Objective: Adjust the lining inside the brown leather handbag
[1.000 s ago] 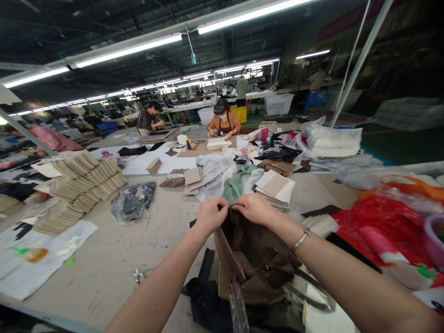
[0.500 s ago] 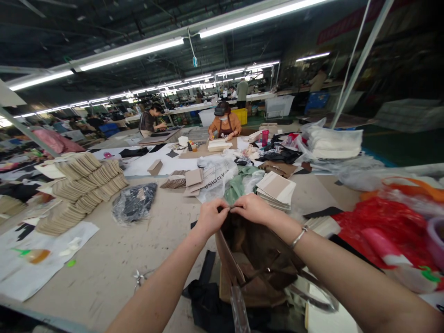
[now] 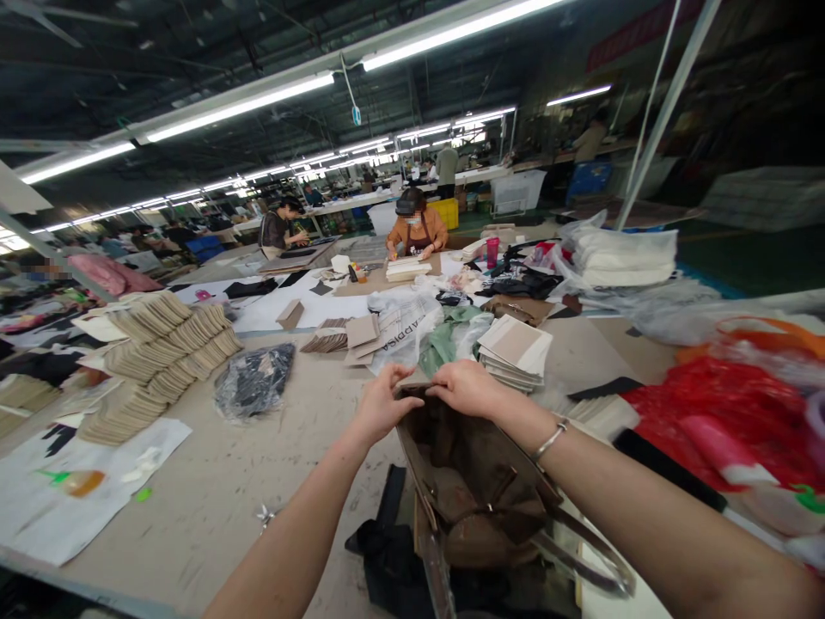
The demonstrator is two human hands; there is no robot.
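A brown handbag [image 3: 451, 447] stands below my hands with its mouth spread, so the dark inside shows. At the far rim, my right hand [image 3: 467, 387] is closed, pinching the edge between thumb and fingers. My left hand [image 3: 380, 402] is at the left end of that rim. Its thumb lies at the edge and its fingers are lifted away from the thumb, so it is open. One bag handle [image 3: 589, 550], partly wrapped in clear film, loops out at the lower right. Black fabric [image 3: 390, 559] lies against the bag's left side.
Scissors [image 3: 264, 516] lie left of my left forearm. Stacked beige pieces [image 3: 161, 361], a plastic-wrapped dark bundle [image 3: 254, 381] and a glue bottle [image 3: 81, 483] are on the left. Card pieces [image 3: 516, 348] lie ahead, red plastic [image 3: 715, 413] to the right. A co-worker [image 3: 418, 228] sits across the table.
My left thumb and fingers have parted from their pinch, and the hand has shifted slightly left. My right hand keeps its pinch. The bag's mouth looks wider.
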